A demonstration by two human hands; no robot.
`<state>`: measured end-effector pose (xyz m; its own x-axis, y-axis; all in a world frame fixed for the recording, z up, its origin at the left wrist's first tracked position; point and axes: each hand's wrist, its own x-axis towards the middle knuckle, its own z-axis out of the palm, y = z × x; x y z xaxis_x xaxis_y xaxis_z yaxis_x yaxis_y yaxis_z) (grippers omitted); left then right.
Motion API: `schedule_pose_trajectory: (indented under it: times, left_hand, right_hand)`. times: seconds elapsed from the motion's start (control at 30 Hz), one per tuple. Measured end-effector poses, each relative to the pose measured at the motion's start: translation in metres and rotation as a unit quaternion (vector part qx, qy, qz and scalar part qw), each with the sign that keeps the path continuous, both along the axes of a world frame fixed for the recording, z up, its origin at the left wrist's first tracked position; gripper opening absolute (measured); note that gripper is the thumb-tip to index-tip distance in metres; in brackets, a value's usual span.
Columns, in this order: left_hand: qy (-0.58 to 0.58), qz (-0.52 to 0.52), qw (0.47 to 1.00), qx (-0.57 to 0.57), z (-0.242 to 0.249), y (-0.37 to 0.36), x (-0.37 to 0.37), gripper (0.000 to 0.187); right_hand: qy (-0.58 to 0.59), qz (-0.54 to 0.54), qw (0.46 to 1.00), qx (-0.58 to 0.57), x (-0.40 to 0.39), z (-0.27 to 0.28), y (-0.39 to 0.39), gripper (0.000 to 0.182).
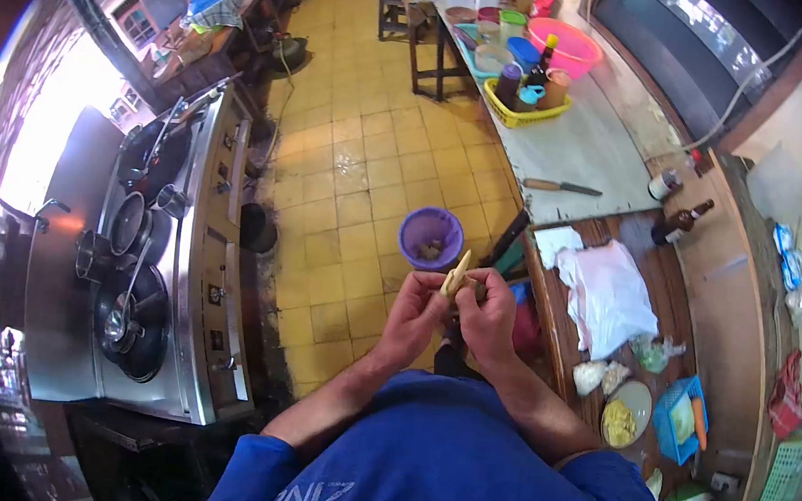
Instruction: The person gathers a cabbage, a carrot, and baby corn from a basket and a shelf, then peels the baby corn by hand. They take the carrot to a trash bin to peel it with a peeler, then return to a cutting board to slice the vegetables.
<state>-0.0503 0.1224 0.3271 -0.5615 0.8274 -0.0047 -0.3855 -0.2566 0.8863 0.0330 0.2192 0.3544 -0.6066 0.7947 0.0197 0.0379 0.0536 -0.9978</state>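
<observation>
In front of my chest, both hands meet around a pale, elongated piece of food (457,273). My left hand (414,316) has its fingers closed on its left side. My right hand (488,319) is closed against the other side, pinching something small and brownish that I cannot make out clearly. Just beyond the hands, a purple bucket (431,224) stands on the floor with some brownish scraps inside.
A steel stove (210,329) with pans runs along the left. On the right, a wooden table (550,308) holds a white plastic bag (607,295), a plate (636,399) and a blue basket (665,433). A knife (562,187) lies on the counter farther back.
</observation>
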Motion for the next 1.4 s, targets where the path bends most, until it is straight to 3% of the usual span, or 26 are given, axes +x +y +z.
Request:
schedule_pose_trajectory:
  times: [0.17, 0.27, 0.33, 0.57, 0.67, 0.73, 0.87, 0.93, 1.07, 1.13, 1.23, 1.33, 1.4]
  left_hand:
    - [0.092, 0.022, 0.995, -0.042, 0.005, 0.038, -0.044, 0.025]
    - [0.132, 0.026, 0.990, -0.039, 0.002, 0.065, -0.058, 0.024]
    - [0.184, 0.047, 0.981, -0.048, 0.006, 0.082, -0.063, 0.022]
    - [0.171, 0.057, 0.981, -0.069, 0.018, 0.118, -0.101, 0.014]
    - [0.158, -0.017, 0.983, -0.090, 0.016, 0.124, -0.118, 0.012]
    - [-0.025, -0.022, 0.999, -0.043, 0.008, 0.132, -0.136, 0.010]
    - [-0.091, -0.068, 0.994, 0.007, 0.015, 0.137, -0.166, 0.012]
    - [0.129, -0.048, 0.990, -0.013, 0.016, 0.133, -0.180, 0.017]
    - [0.144, -0.098, 0.984, -0.026, 0.029, 0.125, -0.215, 0.021]
    - [0.230, -0.104, 0.965, -0.074, 0.038, 0.120, -0.228, 0.024]
    - [0.230, -0.136, 0.954, -0.139, 0.037, 0.120, -0.252, 0.023]
    - [0.147, -0.152, 0.972, -0.098, 0.026, 0.122, -0.258, 0.025]
    - [0.187, -0.138, 0.970, -0.075, 0.019, 0.121, -0.256, 0.024]
  right_hand:
    - [0.052, 0.034, 0.998, 0.021, -0.038, 0.004, 0.047, 0.016]
    - [0.052, 0.101, 0.993, -0.028, -0.051, 0.016, 0.077, 0.010]
    - [0.044, 0.089, 0.994, 0.041, -0.060, 0.005, 0.093, 0.017]
    - [0.057, 0.078, 0.994, 0.060, -0.088, 0.010, 0.129, 0.010]
    - [0.030, 0.065, 0.997, 0.032, -0.099, 0.005, 0.133, 0.007]
    - [0.061, 0.046, 0.997, -0.017, -0.113, 0.005, 0.133, 0.004]
    - [0.056, -0.010, 0.996, 0.072, -0.138, -0.005, 0.132, 0.004]
    - [0.074, -0.047, 0.996, 0.018, -0.155, 0.006, 0.126, 0.008]
    - [0.037, -0.058, 0.991, 0.116, -0.184, 0.010, 0.113, 0.012]
    - [0.026, -0.059, 0.996, 0.065, -0.196, 0.014, 0.105, 0.009]
    - [0.043, -0.066, 0.997, 0.004, -0.209, 0.016, 0.099, 0.013]
    - [0.067, -0.081, 0.993, -0.049, -0.217, 0.029, 0.089, 0.014]
    - [0.066, -0.089, 0.992, -0.062, -0.218, 0.025, 0.090, 0.014]
